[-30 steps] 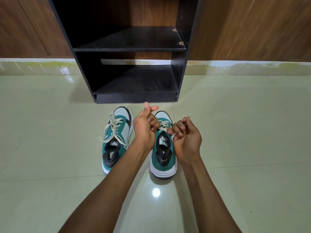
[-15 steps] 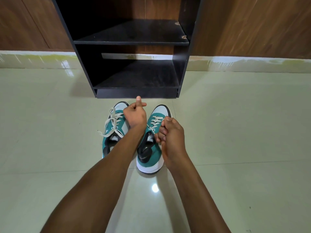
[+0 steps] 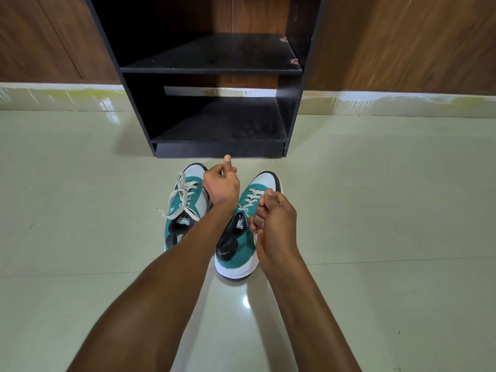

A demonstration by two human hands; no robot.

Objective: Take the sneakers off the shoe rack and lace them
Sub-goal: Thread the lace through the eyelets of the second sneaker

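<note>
Both sneakers sit on the floor in front of the shoe rack. Left hand curls above and between the toes, thumb up; what its fingers pinch, I cannot tell. Right hand has fingers curled, pinching the lace of the right sneaker. Left sneaker lies beside the left fingers, laces loose.

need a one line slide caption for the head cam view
Both hands, left hand and right hand, pull laces on the right sneaker beside the left sneaker before an empty shoe rack.
</note>
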